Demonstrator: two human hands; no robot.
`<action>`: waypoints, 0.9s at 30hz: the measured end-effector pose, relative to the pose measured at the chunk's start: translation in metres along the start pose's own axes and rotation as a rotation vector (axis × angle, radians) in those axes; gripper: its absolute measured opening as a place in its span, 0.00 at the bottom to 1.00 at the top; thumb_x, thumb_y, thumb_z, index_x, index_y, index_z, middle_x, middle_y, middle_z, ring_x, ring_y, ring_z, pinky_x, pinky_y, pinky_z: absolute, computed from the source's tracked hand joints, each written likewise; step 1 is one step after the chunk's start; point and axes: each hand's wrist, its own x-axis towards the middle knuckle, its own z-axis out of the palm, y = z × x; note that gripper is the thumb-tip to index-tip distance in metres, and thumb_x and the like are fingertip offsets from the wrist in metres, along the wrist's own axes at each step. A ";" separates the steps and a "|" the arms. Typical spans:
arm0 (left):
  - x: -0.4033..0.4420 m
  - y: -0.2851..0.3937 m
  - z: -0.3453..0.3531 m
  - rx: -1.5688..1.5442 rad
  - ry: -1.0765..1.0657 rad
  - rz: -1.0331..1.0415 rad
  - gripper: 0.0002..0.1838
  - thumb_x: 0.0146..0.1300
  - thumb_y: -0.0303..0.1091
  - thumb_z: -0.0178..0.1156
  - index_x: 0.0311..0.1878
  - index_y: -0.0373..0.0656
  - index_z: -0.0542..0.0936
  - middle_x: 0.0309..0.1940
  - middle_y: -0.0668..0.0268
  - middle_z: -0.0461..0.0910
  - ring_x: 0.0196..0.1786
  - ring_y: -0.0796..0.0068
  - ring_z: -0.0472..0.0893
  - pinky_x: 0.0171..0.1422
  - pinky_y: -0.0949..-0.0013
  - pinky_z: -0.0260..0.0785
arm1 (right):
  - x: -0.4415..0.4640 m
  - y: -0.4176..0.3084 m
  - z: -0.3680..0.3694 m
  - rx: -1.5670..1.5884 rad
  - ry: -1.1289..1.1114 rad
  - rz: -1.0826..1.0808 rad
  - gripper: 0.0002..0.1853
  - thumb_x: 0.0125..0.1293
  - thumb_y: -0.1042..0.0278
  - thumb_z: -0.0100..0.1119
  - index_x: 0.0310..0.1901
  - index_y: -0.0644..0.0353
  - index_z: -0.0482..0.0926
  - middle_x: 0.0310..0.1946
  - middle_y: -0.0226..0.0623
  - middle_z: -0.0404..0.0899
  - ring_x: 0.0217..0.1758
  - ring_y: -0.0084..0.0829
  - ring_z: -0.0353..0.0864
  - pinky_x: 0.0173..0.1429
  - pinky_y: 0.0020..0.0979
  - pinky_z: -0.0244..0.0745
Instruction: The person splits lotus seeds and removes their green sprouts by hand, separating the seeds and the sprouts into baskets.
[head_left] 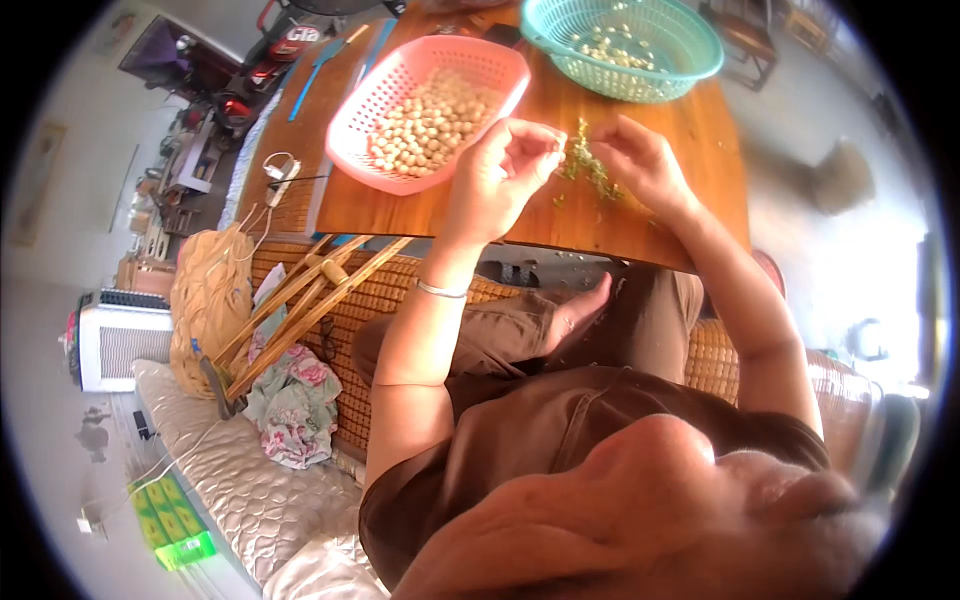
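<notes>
Above the wooden table point(440, 215), my left hand point(505, 170) is closed in a pinch, a tiny pale bit showing at its fingertips; what it is cannot be made out. Opposite it, my right hand point(640, 165) has its fingers curled together, and whatever they hold is hidden. A small heap of green scraps point(597, 178) lies on the wood between the hands. Behind my left hand stands a pink plastic basket point(345, 135) with many pale round, seed-like pieces point(420, 130). Beyond my right hand, a teal plastic basket point(690, 75) has fewer pale pieces point(615, 50) inside.
A blue strip-like tool point(315, 80) lies at the table's far left. Next to the table are a power strip point(283, 183), wooden crutches point(310, 300) leaning on the woven seat, and a floral cloth point(295, 405). My bent legs point(630, 325) sit below the table edge.
</notes>
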 end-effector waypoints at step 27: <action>-0.003 -0.057 0.023 0.201 0.076 -0.038 0.10 0.65 0.20 0.63 0.49 0.37 0.79 0.41 0.70 0.80 0.41 0.84 0.79 0.47 0.79 0.73 | -0.001 -0.008 0.009 -0.084 -0.007 0.117 0.04 0.65 0.74 0.61 0.39 0.64 0.78 0.26 0.33 0.81 0.29 0.21 0.80 0.35 0.25 0.76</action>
